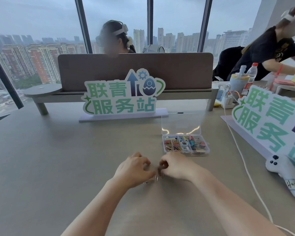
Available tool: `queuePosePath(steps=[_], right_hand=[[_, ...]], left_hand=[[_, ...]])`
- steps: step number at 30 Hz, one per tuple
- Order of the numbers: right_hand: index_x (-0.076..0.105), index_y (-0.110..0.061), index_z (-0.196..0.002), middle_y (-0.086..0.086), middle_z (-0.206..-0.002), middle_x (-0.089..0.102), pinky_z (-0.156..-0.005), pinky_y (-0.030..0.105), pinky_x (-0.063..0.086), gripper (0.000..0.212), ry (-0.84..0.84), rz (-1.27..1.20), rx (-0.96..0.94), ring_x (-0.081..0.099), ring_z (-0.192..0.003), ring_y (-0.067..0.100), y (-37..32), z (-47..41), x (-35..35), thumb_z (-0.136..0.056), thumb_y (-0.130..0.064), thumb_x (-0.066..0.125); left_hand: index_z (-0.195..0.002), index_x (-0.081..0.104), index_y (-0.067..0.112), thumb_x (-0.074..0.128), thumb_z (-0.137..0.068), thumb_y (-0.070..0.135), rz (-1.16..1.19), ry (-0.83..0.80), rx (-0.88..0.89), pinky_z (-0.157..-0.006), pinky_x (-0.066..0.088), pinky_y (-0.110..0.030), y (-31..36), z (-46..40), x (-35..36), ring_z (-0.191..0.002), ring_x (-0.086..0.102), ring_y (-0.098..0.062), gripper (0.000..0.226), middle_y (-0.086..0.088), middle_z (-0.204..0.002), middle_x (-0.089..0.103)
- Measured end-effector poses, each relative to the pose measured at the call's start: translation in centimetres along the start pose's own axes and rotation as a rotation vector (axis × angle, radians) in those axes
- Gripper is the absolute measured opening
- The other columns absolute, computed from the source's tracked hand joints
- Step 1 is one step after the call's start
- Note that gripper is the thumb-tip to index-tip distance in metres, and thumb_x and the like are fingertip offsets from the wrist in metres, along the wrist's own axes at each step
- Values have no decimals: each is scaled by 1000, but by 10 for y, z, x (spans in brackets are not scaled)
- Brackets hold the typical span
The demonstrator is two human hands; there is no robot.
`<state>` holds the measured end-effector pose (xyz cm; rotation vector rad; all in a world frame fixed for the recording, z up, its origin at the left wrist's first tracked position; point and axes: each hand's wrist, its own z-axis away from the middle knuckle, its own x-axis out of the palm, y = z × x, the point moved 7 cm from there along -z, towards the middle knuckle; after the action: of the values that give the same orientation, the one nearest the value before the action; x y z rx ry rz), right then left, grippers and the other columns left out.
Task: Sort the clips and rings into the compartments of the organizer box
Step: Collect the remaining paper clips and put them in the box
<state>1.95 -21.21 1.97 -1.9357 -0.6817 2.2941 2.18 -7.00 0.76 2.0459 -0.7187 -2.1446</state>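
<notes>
Our hands meet over a few metal rings on the table, the organizer box beyond them to the right.

Our left hand (pixel 134 169) and right hand (pixel 173 167) curl their fingers together and pinch at the small silvery rings (pixel 153 179) lying just under them; we cannot tell which hand grips which ring. Broad bare table (pixel 58 167) spreads to the left and toward us. The organizer box (pixel 186 145) stands near, ahead and right, lid up, its compartments holding coloured clips. A white cable (pixel 245 167) crosses the right side. Behind stands a sign (pixel 123 97) reading 联青服务站, and a second such sign (pixel 269 121) sits at the right edge.
</notes>
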Motion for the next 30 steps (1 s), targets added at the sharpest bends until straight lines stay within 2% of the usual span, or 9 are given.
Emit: queuePosePath(steps=[3, 5, 10, 13, 16, 20, 25, 27, 30], right_hand=[[69, -11, -96, 6, -98, 69, -68, 26, 44, 24, -19, 6, 49, 63, -90, 23, -4, 4, 4, -78, -28, 70], [69, -11, -93, 7, -93, 69, -66, 29, 46, 29, -36, 0, 75, 64, -86, 24, -9, 5, 8, -74, -32, 74], [69, -5, -91, 14, -92, 69, -62, 28, 40, 30, -8, 52, 56, 64, -86, 30, -26, 3, 13, -76, -32, 73], [71, -7, -94, 14, -96, 70, -65, 26, 39, 18, 16, 80, 35, 65, -91, 31, -30, 1, 16, -81, -19, 68], [71, -6, -94, 17, -97, 69, -64, 26, 37, 15, 24, 101, 11, 64, -92, 33, -32, 0, 16, -82, -10, 62], [65, -9, -108, 12, -110, 64, -71, 25, 39, 25, 62, 59, 51, 61, -102, 30, -22, 0, 13, -85, -18, 64], [63, -8, -100, 12, -99, 65, -67, 30, 45, 27, 50, 106, 158, 62, -91, 29, -8, 1, 17, -81, -27, 69], [64, -9, -100, 12, -99, 66, -71, 31, 49, 22, 44, 105, 168, 63, -91, 30, -9, -2, 19, -82, -21, 68], [67, -8, -103, 14, -103, 68, -77, 32, 53, 20, 48, 107, 164, 65, -97, 31, -14, -7, 19, -84, -11, 61]], left_hand=[[-110, 61, 31, 63, -67, 64, -3, -50, 19, -78, 43, -28, -3, 9, 3, -101, 51, -12, 54, 11, -107, 46], [-112, 60, 30, 65, -65, 63, -6, -82, 47, -82, 46, -30, -4, 12, 5, -101, 51, -12, 58, 11, -108, 46], [-107, 65, 24, 75, -72, 42, 97, -93, 90, -88, 49, -35, -3, 14, 7, -97, 58, -14, 41, 6, -108, 50], [-105, 67, 21, 74, -76, 32, 94, -86, 121, -88, 48, -33, 2, 11, 7, -97, 58, -18, 31, 1, -105, 54], [-103, 67, 17, 70, -79, 25, 54, -79, 136, -83, 45, -30, 7, 8, 5, -97, 57, -22, 26, -1, -100, 54], [-100, 68, 19, 66, -81, 20, 37, -73, 157, -82, 44, -28, 9, 6, 6, -96, 59, -23, 19, 0, -95, 54], [-116, 59, 32, 68, -79, 36, 41, -61, 127, -83, 47, -30, 1, 10, 2, -95, 55, -12, 38, 10, -99, 50], [-114, 60, 34, 70, -76, 40, 7, -119, 124, -84, 48, -32, 0, 12, 3, -96, 55, -12, 39, 10, -100, 50], [-106, 64, 30, 71, -76, 33, 32, -153, 140, -86, 48, -31, 2, 10, 2, -93, 55, -15, 31, 5, -99, 52]])
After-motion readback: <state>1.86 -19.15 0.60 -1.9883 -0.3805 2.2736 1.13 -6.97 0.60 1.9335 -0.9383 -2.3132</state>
